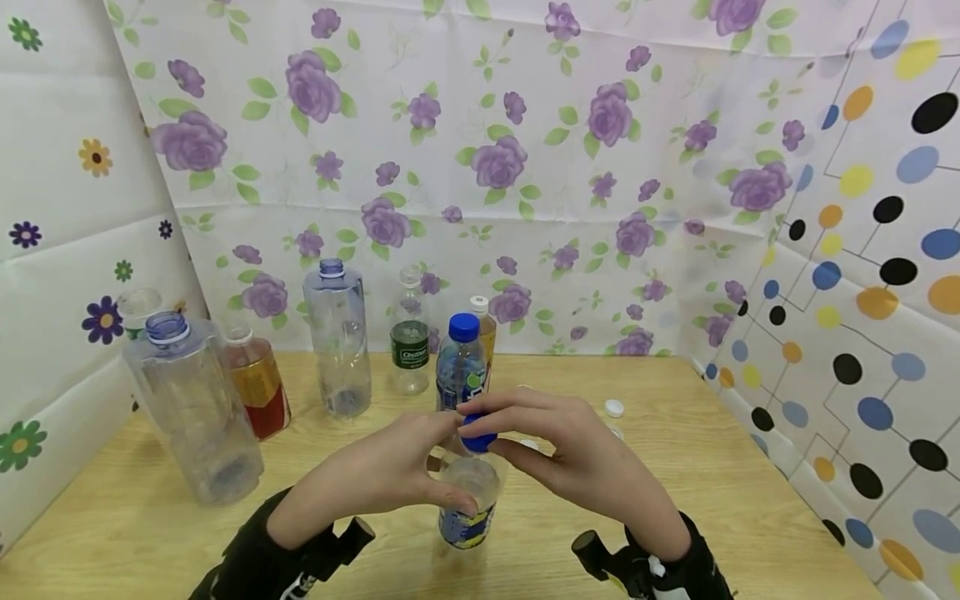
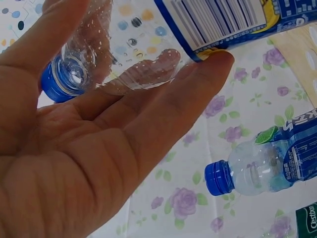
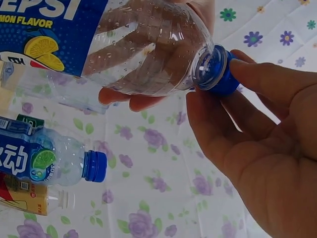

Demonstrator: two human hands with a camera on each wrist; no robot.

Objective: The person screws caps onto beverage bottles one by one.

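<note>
In the head view a clear Pepsi bottle (image 1: 467,527) with a blue lemon-flavor label is upright in front of the person; whether its base touches the table cannot be told. The left hand (image 1: 378,467) grips its upper body, fingers round the far side and thumb in front. At the neck sits a blue cap (image 1: 478,435), which the right hand (image 1: 573,442) pinches between thumb and fingers. The right wrist view shows this cap (image 3: 225,74) on the mouth of the bottle (image 3: 143,49). Droplets cling to the bottle wall (image 2: 136,67) in the left wrist view.
Behind stands a blue-capped drink bottle (image 1: 461,362), hiding part of a yellow-labelled one (image 1: 487,333). Further left are a green-labelled bottle (image 1: 410,346), a tall clear bottle (image 1: 341,342), a red-drink bottle (image 1: 258,383) and a large clear bottle (image 1: 197,417). White caps (image 1: 614,408) lie on the right.
</note>
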